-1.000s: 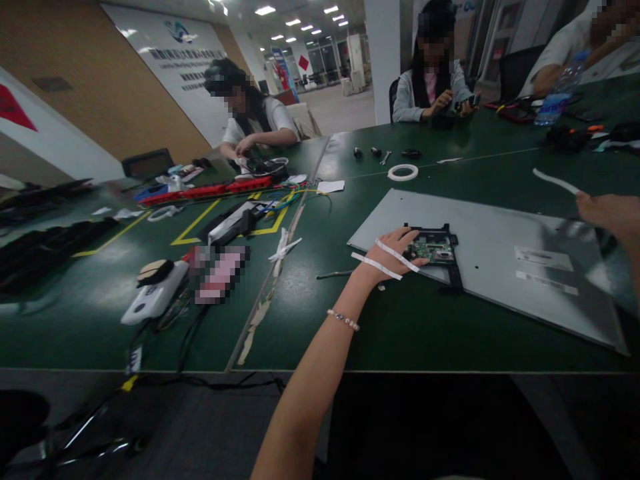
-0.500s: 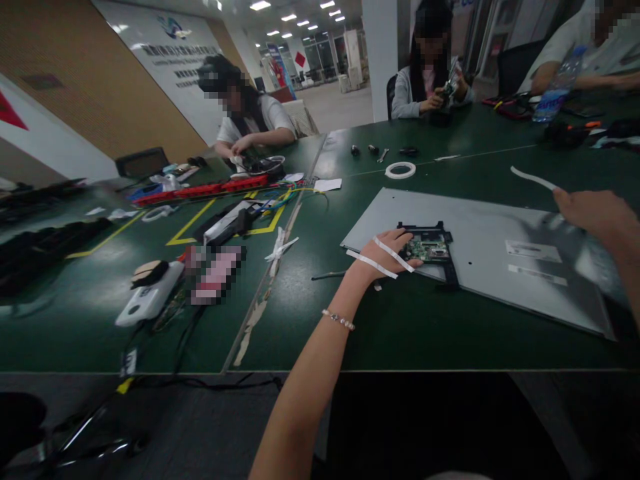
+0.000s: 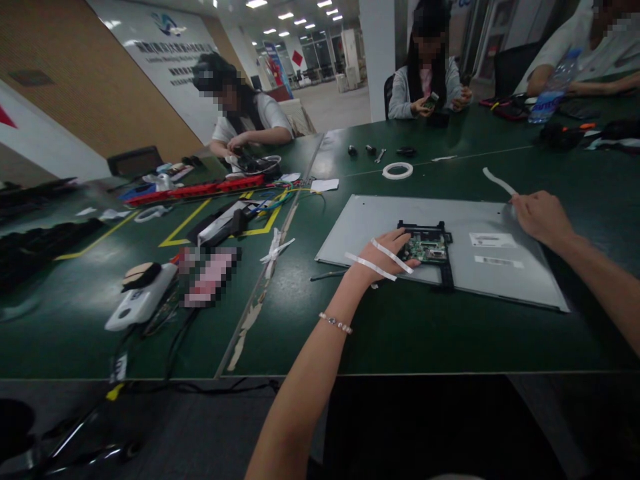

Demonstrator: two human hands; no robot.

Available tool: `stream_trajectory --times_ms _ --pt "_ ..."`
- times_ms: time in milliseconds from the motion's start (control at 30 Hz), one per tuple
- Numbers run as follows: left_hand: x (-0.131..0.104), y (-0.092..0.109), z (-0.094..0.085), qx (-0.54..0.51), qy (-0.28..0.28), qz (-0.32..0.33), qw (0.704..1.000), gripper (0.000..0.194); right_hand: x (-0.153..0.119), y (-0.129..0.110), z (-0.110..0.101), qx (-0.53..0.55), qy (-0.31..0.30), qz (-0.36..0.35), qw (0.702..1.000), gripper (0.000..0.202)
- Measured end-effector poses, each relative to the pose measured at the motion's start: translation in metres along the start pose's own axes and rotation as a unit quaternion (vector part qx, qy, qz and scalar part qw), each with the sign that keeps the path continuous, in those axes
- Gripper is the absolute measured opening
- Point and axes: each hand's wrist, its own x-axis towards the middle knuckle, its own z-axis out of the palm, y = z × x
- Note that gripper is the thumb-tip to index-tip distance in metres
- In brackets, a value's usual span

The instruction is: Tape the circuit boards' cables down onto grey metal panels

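Observation:
My left hand [image 3: 383, 255] grips the left side of a green circuit board [image 3: 429, 249] set in a black frame [image 3: 446, 272]. Fingers and thumb lie over its edge, hiding that side. Two white tape strips [image 3: 393, 256] cross the back of this hand. Beneath the board lies a flat grey metal panel [image 3: 500, 220] with two white labels [image 3: 494, 240]. My right hand [image 3: 543, 215] is closed at the panel's far right corner, pinching a curved strip of white tape [image 3: 496, 179] whose free end sticks up to the left.
A white tape roll [image 3: 397, 171] and a small wrench [image 3: 381, 156] lie beyond the panel. Crossed tape scraps [image 3: 275, 248] stick near the table seam. A white device [image 3: 143, 297] with cables is at left. Co-workers sit across the green table [image 3: 280, 340]; a bottle [image 3: 553, 93] stands far right.
The grey panel has shifted left and turned slightly beneath the board. My right hand has moved left with the tape strip to the panel's far corner. My left hand keeps its hold.

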Motion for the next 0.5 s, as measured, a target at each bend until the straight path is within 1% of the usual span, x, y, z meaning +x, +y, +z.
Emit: stream_trajectory --times_ms 67,167,400,500 --pt "0.001 -0.001 0.002 -0.011 0.001 -0.001 1.000 0.068 0.000 -0.002 0.003 -0.007 0.006 -0.016 1.000 0.059" --pt "0.001 -0.003 0.003 -0.020 0.002 -0.002 1.000 0.068 0.000 -0.005 0.005 -0.009 0.015 -0.031 0.999 0.060" --pt "0.003 -0.001 0.001 -0.005 -0.013 0.003 1.000 0.067 0.000 -0.013 0.002 0.004 0.024 -0.043 0.999 0.064" --pt "0.004 -0.001 0.000 0.003 -0.009 -0.005 1.000 0.060 0.000 -0.018 -0.001 0.014 0.019 -0.050 0.998 0.064"
